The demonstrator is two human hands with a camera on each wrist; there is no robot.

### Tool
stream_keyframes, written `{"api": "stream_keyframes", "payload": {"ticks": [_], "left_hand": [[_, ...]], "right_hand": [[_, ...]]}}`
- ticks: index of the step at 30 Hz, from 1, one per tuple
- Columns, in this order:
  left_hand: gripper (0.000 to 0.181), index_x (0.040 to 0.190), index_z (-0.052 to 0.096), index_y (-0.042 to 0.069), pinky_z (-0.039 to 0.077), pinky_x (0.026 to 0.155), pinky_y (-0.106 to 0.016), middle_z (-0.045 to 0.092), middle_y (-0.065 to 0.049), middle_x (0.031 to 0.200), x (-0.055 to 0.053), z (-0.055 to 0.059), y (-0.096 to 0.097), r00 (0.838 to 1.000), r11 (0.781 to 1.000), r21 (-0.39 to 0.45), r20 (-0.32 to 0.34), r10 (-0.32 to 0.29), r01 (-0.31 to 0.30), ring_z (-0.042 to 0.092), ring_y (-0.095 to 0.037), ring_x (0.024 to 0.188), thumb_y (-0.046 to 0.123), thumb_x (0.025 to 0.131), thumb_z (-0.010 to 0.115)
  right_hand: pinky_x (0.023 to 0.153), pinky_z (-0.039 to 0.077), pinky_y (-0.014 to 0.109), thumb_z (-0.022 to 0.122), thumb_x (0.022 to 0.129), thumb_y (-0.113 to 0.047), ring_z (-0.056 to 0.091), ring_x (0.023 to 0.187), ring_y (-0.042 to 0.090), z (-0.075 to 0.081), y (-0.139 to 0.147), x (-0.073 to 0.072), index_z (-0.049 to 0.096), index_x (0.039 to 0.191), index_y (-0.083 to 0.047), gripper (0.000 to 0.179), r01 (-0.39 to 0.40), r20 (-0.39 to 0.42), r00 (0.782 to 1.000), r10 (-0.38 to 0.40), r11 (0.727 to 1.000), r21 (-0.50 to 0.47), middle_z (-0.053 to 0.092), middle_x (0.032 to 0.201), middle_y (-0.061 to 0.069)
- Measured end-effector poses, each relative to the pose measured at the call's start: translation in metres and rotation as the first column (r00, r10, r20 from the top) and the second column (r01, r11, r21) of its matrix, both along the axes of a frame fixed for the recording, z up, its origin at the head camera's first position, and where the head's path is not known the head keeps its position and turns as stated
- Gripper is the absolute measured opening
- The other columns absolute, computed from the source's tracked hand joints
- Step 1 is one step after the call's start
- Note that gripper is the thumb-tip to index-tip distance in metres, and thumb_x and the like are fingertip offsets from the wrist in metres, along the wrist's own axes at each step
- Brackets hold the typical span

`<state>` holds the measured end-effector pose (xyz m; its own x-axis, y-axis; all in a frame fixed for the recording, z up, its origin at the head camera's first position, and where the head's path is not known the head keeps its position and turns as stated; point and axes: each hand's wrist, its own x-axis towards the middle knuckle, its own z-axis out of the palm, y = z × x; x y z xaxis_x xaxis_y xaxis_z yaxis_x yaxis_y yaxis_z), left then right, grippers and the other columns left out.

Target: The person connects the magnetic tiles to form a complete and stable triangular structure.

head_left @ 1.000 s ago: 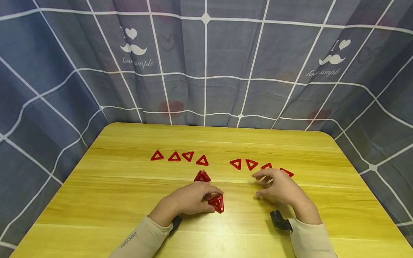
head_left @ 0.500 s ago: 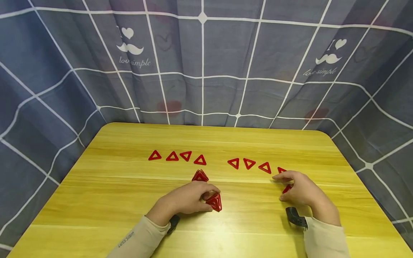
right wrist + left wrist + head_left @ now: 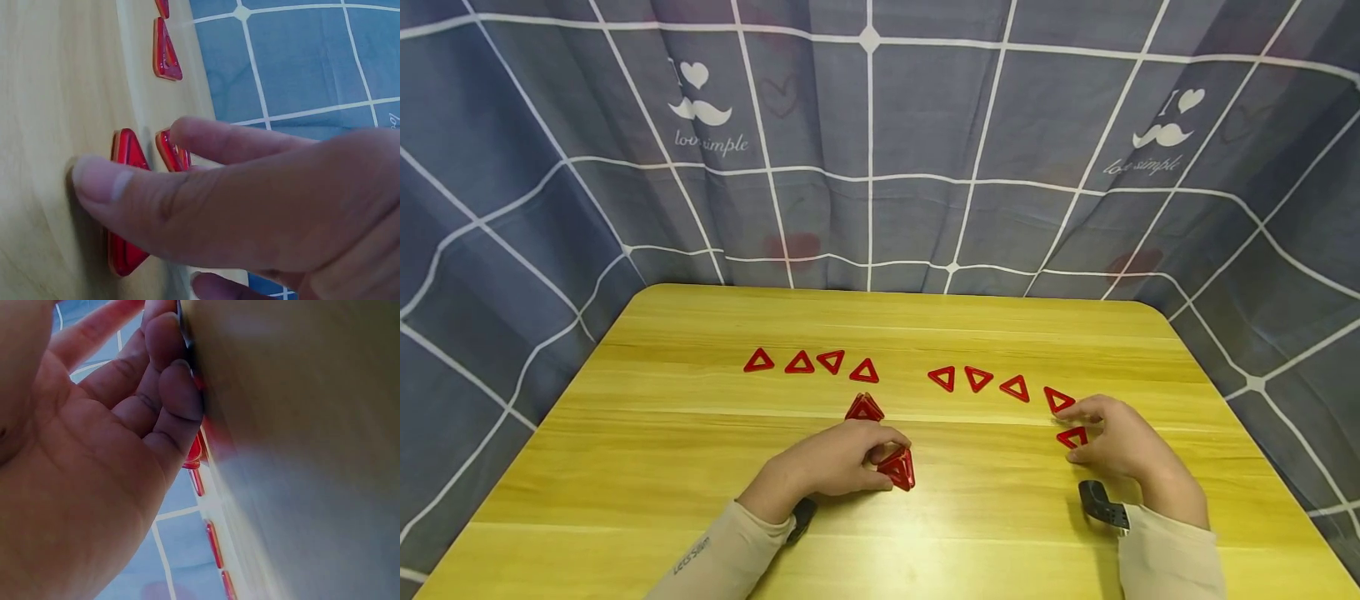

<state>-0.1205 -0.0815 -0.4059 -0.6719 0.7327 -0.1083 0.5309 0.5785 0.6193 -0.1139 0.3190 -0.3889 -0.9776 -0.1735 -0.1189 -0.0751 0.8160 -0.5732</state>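
My left hand (image 3: 838, 458) holds a small pyramid of red triangular tiles (image 3: 898, 469) between thumb and fingers, low over the table. Just behind that hand stands a second red pyramid (image 3: 864, 408), partly covered by it. On the right, my right hand (image 3: 1123, 446) hovers with thumb and index finger spread around a flat red triangular tile (image 3: 1071, 431). The thumb (image 3: 103, 178) overlaps this tile in the right wrist view. A further red tile (image 3: 169, 151) lies by the index fingertip. In the left wrist view, the fingers hide most of the held pyramid.
Several hollow red triangular tiles lie in a loose row across the wooden table (image 3: 700, 483), one group at left (image 3: 758, 367) and another right of centre (image 3: 942, 371). A blue-grey checked curtain (image 3: 820, 208) hangs behind the table and along both sides.
My right hand has moved right, past the row's end, to the tile at far right, uncovering two row tiles. The left hand keeps holding its pyramid in place; the head view has shifted slightly.
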Motion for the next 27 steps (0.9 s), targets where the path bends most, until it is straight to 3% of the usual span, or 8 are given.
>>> {"api": "stream_keyframes", "payload": {"ticks": [5, 16, 22, 27], "left_hand": [[0.046, 0.133, 0.064, 0.017, 0.041, 0.071, -0.026, 0.053, 0.003, 0.083, 0.0001, 0.0011, 0.0005, 1.000, 1.000, -0.008, 0.008, 0.005, -0.005, 0.048, -0.008, 0.078, 0.026, 0.090, 0.079], [0.046, 0.132, 0.064, 0.017, 0.041, 0.070, -0.026, 0.053, 0.004, 0.083, 0.0000, 0.0007, 0.0009, 1.000, 1.000, -0.007, 0.006, 0.002, -0.002, 0.048, -0.008, 0.077, 0.025, 0.090, 0.079], [0.046, 0.132, 0.064, 0.017, 0.042, 0.072, -0.026, 0.054, 0.004, 0.083, 0.0001, 0.0006, 0.0010, 1.000, 1.000, -0.007, 0.009, 0.010, -0.010, 0.050, -0.009, 0.078, 0.025, 0.089, 0.080], [0.045, 0.131, 0.065, 0.017, 0.042, 0.073, -0.026, 0.054, 0.004, 0.084, 0.0006, 0.0007, 0.0009, 1.000, 1.000, -0.001, 0.019, 0.017, -0.017, 0.050, -0.009, 0.079, 0.024, 0.089, 0.080]], "right_hand": [[0.088, 0.047, 0.055, 0.090, 0.072, -0.009, 0.058, 0.098, 0.035, -0.0027, 0.0033, -0.0016, 0.075, 0.110, 0.000, 0.042, -0.004, 0.015, 1.000, 0.004, 0.999, 0.033, 0.067, 0.110, 0.017], [0.075, 0.043, 0.041, 0.089, 0.075, -0.008, 0.050, 0.082, 0.024, -0.0032, 0.0033, -0.0025, 0.077, 0.100, -0.003, 0.029, -0.007, 0.045, 0.999, 0.004, 0.999, 0.047, 0.062, 0.089, 0.004], [0.079, 0.047, 0.045, 0.086, 0.079, -0.012, 0.057, 0.086, 0.025, -0.0045, 0.0002, -0.0033, 0.075, 0.098, -0.006, 0.022, -0.033, 0.015, 0.999, 0.032, 0.998, 0.060, 0.067, 0.095, 0.004], [0.078, 0.048, 0.043, 0.084, 0.082, -0.017, 0.059, 0.086, 0.024, -0.0053, -0.0050, -0.0051, 0.073, 0.105, -0.003, 0.029, -0.015, 0.017, 1.000, 0.014, 0.999, 0.047, 0.069, 0.096, 0.005]]}}
